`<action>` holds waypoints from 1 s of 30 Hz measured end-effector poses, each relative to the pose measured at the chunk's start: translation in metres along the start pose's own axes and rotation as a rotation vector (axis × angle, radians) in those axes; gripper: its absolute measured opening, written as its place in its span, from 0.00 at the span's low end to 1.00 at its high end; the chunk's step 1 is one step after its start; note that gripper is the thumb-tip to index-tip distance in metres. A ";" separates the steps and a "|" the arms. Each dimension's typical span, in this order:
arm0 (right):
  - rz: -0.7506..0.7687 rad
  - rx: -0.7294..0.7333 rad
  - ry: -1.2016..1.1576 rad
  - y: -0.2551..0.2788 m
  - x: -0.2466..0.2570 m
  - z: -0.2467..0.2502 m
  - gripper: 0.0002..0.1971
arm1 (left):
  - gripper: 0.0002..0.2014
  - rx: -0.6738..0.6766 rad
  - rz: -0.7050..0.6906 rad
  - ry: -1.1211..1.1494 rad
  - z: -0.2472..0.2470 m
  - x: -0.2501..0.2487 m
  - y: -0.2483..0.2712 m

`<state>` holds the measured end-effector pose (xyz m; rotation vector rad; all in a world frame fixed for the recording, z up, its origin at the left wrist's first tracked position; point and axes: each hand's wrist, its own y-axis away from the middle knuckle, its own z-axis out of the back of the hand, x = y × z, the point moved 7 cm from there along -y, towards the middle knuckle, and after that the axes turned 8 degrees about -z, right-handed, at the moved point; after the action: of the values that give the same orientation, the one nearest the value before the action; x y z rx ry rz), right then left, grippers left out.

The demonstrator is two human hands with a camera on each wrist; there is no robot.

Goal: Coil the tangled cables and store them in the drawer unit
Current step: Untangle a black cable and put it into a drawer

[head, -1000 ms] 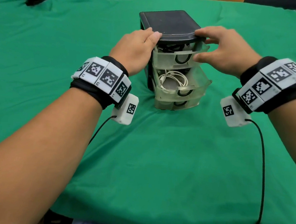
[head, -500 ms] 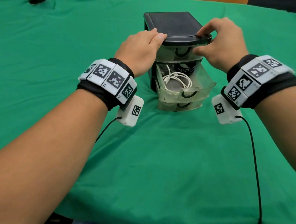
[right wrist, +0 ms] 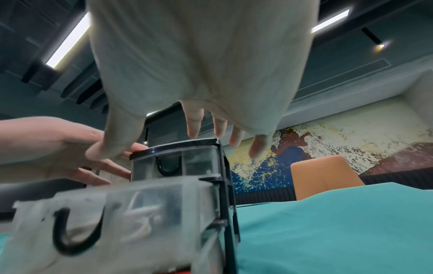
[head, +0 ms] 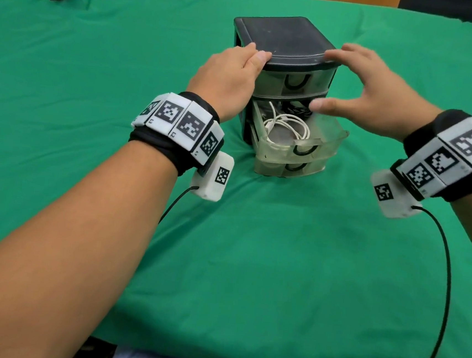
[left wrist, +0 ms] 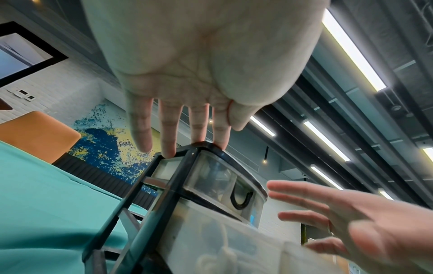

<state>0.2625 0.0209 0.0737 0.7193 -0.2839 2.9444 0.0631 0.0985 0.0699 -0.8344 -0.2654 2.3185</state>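
top drawer (head: 293,82) of the drawer unit (head: 283,39) at upper centre just got pushed shut, and the right hand (head: 372,96) has let go, fingers spread. left hand (head: 227,80) flat, fingers bracing the lid's corner. middle drawer (head: 316,140) hangs out with the coiled white cable (head: 287,124) inside, so it probably closes next.

Bottom drawer (head: 289,166) contents mostly hidden

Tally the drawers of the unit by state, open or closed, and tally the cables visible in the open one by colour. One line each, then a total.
Closed drawers: 2, the top drawer and the bottom drawer.
Open drawers: 1, the middle drawer.
White cables: 1, the coiled white cable.
Black cables: 1, the black cable behind it.
Total: 3 drawers, 2 cables.
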 end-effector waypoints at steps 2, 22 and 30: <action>-0.007 0.049 -0.009 0.009 -0.008 -0.005 0.53 | 0.28 -0.003 -0.002 0.007 -0.001 0.000 0.000; -0.106 -0.002 -0.195 -0.002 -0.036 -0.032 0.70 | 0.21 -0.015 -0.021 -0.004 0.002 -0.008 0.003; -0.035 -0.209 -0.089 -0.015 -0.023 -0.027 0.68 | 0.21 -0.020 -0.029 0.005 0.002 -0.008 0.002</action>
<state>0.2732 0.0403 0.0418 0.8157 -0.5702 2.7978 0.0652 0.0923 0.0747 -0.8405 -0.2965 2.2905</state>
